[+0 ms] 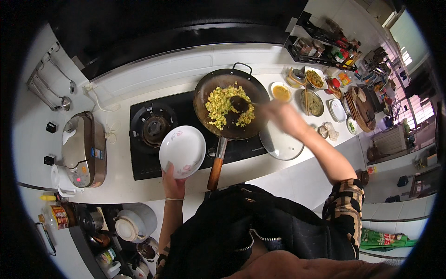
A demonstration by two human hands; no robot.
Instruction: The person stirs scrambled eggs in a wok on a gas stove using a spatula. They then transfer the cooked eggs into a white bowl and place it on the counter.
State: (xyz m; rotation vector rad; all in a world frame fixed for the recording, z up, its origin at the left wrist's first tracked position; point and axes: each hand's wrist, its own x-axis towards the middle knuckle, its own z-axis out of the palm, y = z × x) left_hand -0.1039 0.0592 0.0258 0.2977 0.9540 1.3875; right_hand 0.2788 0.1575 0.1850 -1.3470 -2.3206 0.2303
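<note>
In my left hand is a white plate with a pink flower pattern, gripped by its near edge beside the wok. Nothing lies on the plate. My right hand, blurred, is closed on a utensil whose dark, rounded head rests among the food. Chopped yellow and green food, which looks like scrambled egg, spreads over the bottom of the wok. The wok sits on the right burner of a black gas stove, its wooden handle pointing towards me.
A glass lid lies right of the stove. Behind it stand a small bowl of yellow liquid, a metal bowl with chopsticks and a dish of cooked food. The left burner adjoins the wok; a rice cooker stands further left.
</note>
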